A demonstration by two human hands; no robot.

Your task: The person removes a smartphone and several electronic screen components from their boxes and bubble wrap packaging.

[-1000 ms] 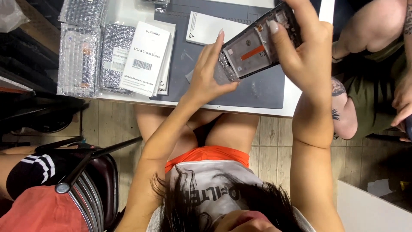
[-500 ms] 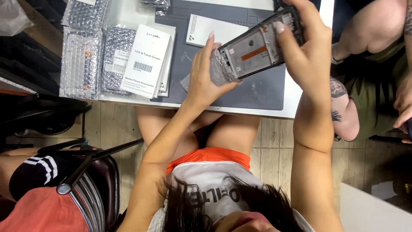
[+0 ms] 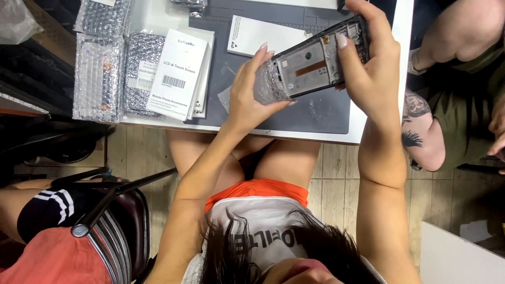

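Fingers (image 3: 344,42) of the right hand (image 3: 368,68) wrap the far end of a black rectangular phone screen assembly with a grey inner frame and an orange strip (image 3: 318,63), thumb pressed on its open back, while the left hand (image 3: 247,97) pinches the near end, where a scrap of clear bubble wrap (image 3: 268,84) clings to the part. Both hands are closed on the assembly, which is held tilted above the table, not resting on it.

Nearest the camera are the person's dark hair and white printed top over orange shorts, with a black metal-framed chair (image 3: 110,210) at the left over a wood-plank floor.

Under the hands lies a dark grey rubber work mat (image 3: 315,118) on the white table (image 3: 405,47). A white card with a small black triangle mark (image 3: 252,34) sits on the mat just beyond the left hand. Left of the mat is a stack of flat white printed parts boxes (image 3: 179,73), and beside that several silvery bubble-wrap pouches (image 3: 100,79).

At the right edge, another person's tattooed forearm (image 3: 421,131) in an olive garment sits close to the table.
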